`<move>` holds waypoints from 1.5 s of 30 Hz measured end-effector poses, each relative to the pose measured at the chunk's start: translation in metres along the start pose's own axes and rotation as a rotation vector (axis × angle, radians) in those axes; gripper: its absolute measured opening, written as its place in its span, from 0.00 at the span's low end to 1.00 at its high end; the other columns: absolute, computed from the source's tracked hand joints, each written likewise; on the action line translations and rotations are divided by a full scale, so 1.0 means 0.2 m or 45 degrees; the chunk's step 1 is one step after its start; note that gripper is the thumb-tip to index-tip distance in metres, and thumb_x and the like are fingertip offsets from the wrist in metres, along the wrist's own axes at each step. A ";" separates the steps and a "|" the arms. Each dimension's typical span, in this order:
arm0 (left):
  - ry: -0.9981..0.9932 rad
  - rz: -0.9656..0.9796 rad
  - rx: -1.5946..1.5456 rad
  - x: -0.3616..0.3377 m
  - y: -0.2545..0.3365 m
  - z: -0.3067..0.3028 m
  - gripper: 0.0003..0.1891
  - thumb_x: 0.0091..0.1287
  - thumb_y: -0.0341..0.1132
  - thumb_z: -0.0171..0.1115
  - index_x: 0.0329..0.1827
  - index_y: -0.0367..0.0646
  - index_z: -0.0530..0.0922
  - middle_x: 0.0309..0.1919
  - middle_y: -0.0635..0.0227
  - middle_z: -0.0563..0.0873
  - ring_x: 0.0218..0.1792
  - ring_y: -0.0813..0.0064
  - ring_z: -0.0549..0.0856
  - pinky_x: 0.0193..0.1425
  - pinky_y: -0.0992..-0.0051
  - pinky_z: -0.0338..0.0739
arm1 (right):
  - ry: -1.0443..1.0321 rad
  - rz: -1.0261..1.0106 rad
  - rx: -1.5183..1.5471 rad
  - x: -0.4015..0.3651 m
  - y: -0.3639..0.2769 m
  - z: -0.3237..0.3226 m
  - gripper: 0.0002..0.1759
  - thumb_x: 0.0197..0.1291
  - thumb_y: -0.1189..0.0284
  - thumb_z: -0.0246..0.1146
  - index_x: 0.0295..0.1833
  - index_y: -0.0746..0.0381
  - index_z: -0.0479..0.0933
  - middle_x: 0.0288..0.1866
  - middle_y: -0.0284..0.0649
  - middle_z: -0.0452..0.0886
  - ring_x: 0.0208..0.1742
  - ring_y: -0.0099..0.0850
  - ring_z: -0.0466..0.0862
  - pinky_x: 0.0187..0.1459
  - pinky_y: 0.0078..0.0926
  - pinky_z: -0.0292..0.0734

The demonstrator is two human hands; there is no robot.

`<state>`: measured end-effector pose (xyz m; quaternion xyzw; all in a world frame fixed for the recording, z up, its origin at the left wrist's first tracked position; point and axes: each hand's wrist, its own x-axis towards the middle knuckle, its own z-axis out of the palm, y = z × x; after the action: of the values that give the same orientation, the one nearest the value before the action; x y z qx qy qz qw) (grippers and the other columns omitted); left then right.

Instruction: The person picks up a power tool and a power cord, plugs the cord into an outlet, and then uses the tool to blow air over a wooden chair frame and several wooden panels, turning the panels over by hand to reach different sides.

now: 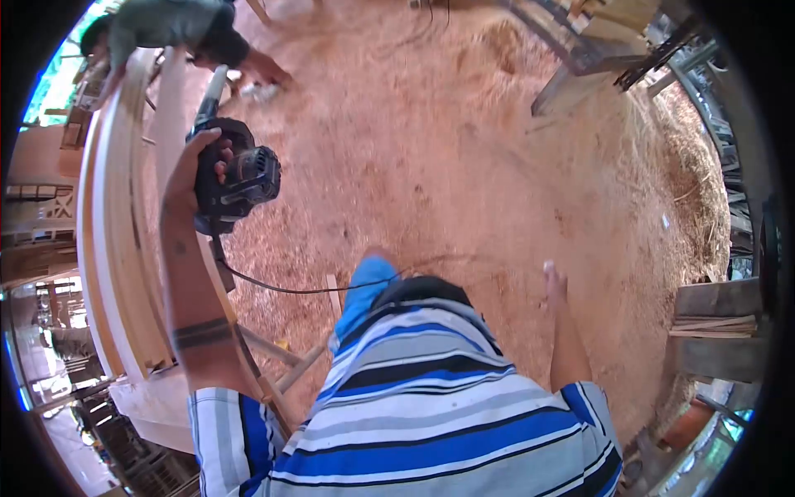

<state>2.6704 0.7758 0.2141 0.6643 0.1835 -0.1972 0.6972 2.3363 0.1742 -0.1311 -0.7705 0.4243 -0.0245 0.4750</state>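
Note:
My left hand (217,153) is wrapped round the handle of a black power tool (236,178), held out at the upper left beside some long boards. A black cord (281,289) runs from the tool toward my waist. The long pale boards (116,224) lie along the left side, under and beside my left forearm. My right hand (556,282) hangs low at my right side over the sawdust-covered floor; it is small and seen edge-on, so its fingers cannot be made out well.
A co-worker (166,25) bends down at the upper left, one hand near the floor. Wooden frames and planks (588,74) stand at the upper right. Shavings (687,174) are heaped along the right, above stacked timber (716,327). Wooden legs (298,369) stand near my left side.

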 end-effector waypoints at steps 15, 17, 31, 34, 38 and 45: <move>0.210 -0.423 0.066 1.95 -0.27 0.02 0.10 0.57 0.37 0.60 0.31 0.39 0.75 0.17 0.67 0.78 0.13 0.77 0.76 0.16 0.79 0.72 | -0.007 0.215 0.591 1.17 -1.82 0.98 0.14 0.65 0.60 0.53 0.28 0.54 0.66 0.13 0.25 0.60 0.11 0.15 0.58 0.13 0.14 0.51; 0.222 -0.324 0.165 2.12 -0.12 0.01 0.10 0.57 0.36 0.61 0.33 0.36 0.75 0.18 0.65 0.78 0.13 0.75 0.76 0.15 0.77 0.72 | 0.049 0.151 0.764 1.32 -2.13 1.10 0.14 0.65 0.60 0.52 0.29 0.54 0.66 0.14 0.25 0.59 0.13 0.14 0.58 0.14 0.14 0.51; 0.194 -0.022 0.383 3.52 1.41 0.00 0.10 0.57 0.34 0.60 0.32 0.34 0.75 0.20 0.67 0.77 0.13 0.78 0.75 0.19 0.79 0.68 | -0.828 -0.155 0.792 2.71 -4.20 3.14 0.16 0.67 0.57 0.51 0.33 0.57 0.70 0.19 0.26 0.65 0.18 0.14 0.64 0.18 0.14 0.58; 0.148 -0.055 0.320 3.86 1.71 -0.08 0.09 0.56 0.32 0.60 0.34 0.33 0.75 0.21 0.67 0.78 0.14 0.78 0.75 0.18 0.78 0.69 | -0.899 -0.071 0.743 2.94 -4.46 3.55 0.18 0.66 0.54 0.51 0.33 0.58 0.70 0.18 0.26 0.64 0.17 0.15 0.63 0.19 0.15 0.59; 0.028 -0.030 0.250 4.38 1.95 -0.23 0.09 0.55 0.32 0.60 0.33 0.33 0.76 0.21 0.68 0.78 0.14 0.79 0.75 0.18 0.79 0.69 | -0.919 0.142 0.820 3.08 -4.66 4.05 0.19 0.65 0.52 0.52 0.33 0.57 0.70 0.17 0.26 0.63 0.17 0.16 0.63 0.20 0.15 0.59; -0.006 0.121 0.353 5.18 2.29 -0.49 0.06 0.57 0.29 0.60 0.33 0.35 0.75 0.18 0.70 0.76 0.14 0.83 0.74 0.18 0.81 0.67 | -1.091 0.332 1.217 3.10 -5.40 4.50 0.15 0.67 0.56 0.50 0.34 0.55 0.67 0.19 0.24 0.60 0.19 0.14 0.60 0.21 0.14 0.56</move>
<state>3.7935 0.8601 0.0634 0.7617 0.1213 -0.1889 0.6078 3.8100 0.5986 -0.0376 -0.3583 0.2297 0.1565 0.8913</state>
